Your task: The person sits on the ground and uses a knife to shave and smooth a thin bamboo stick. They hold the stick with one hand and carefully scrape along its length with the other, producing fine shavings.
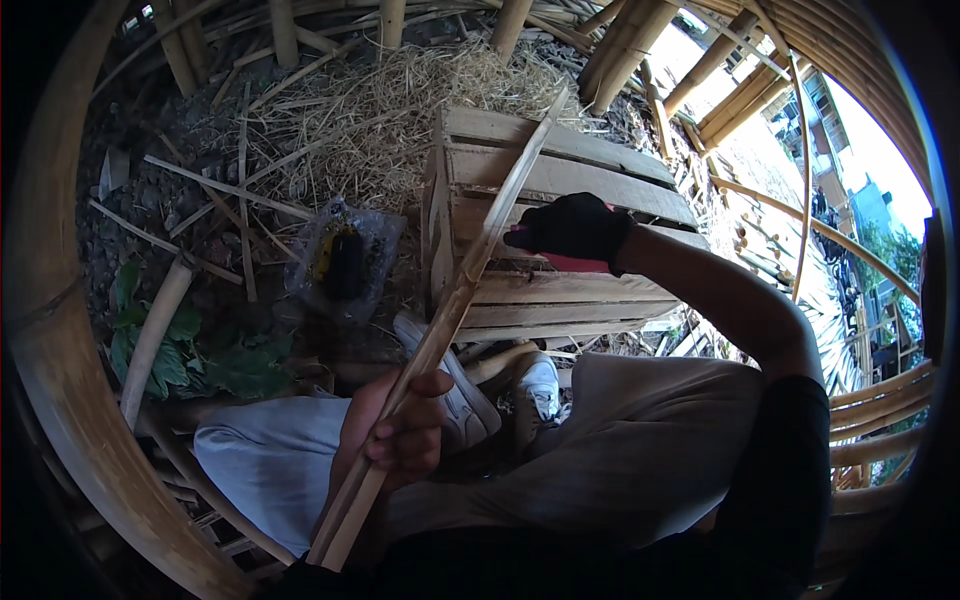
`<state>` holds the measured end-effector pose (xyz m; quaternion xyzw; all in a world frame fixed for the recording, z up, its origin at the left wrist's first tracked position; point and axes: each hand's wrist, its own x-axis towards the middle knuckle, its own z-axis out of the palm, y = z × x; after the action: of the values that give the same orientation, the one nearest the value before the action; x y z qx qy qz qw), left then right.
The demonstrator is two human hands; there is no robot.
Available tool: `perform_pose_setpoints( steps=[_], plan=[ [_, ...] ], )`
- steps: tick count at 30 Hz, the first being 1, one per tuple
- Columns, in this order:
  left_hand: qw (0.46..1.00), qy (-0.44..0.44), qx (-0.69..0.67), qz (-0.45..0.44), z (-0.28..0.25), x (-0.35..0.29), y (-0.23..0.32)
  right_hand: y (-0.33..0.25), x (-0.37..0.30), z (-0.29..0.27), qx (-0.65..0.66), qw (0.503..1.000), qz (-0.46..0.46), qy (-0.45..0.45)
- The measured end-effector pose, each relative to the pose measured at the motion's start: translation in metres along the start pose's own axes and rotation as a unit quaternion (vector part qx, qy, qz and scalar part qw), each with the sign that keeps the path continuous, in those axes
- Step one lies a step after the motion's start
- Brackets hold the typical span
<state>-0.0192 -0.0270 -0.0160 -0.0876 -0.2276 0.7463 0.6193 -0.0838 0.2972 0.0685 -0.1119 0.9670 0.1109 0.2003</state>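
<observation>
My bare left hand (405, 432) is closed round a long split bamboo strip (468, 285). The strip slants from my lap up to the right, its far end above a slatted wooden crate (570, 185). My right hand (578, 228), in a black glove, is curled over the crate, its fingertips close beside the strip. Something red (575, 263) shows under that hand; whether it is a tool or part of the glove I cannot tell. What the gloved fingers hold, if anything, is hidden.
Left of the crate lies a clear plastic bag (345, 262) with a black and yellow thing on it. Dry shavings (400, 110) and loose bamboo sticks (228, 188) cover the ground. Green leaves (240, 365) grow at the left. A thick curved bamboo pole (95, 430) and bamboo posts (625, 50) surround me.
</observation>
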Motion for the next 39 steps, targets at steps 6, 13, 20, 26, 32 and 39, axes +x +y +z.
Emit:
perform_pose_setpoints(
  steps=[6,13,20,26,32,39],
  plan=[
    [0.985,0.12,0.121,0.029,0.003,0.007,-0.006,0.031,0.009,-0.002,-0.036,0.997,-0.039,0.062],
    [0.895,0.276,0.345,0.056,0.013,0.006,-0.015,-0.005,-0.014,-0.005,-0.06,0.995,-0.052,0.056],
    [0.842,0.343,0.411,0.07,0.029,0.01,-0.024,0.018,-0.009,-0.008,-0.028,0.997,-0.021,0.064],
    [0.831,0.366,0.411,0.084,0.033,0.016,-0.031,0.068,0.006,0.0,-0.035,0.998,0.018,0.048],
    [0.85,0.335,0.401,0.074,0.029,0.01,-0.017,0.048,0.004,0.008,-0.003,1.0,-0.006,0.029],
    [0.89,0.268,0.366,0.05,0.022,0.007,-0.012,0.102,0.012,0.024,-0.077,0.988,-0.009,0.131]
  ],
)
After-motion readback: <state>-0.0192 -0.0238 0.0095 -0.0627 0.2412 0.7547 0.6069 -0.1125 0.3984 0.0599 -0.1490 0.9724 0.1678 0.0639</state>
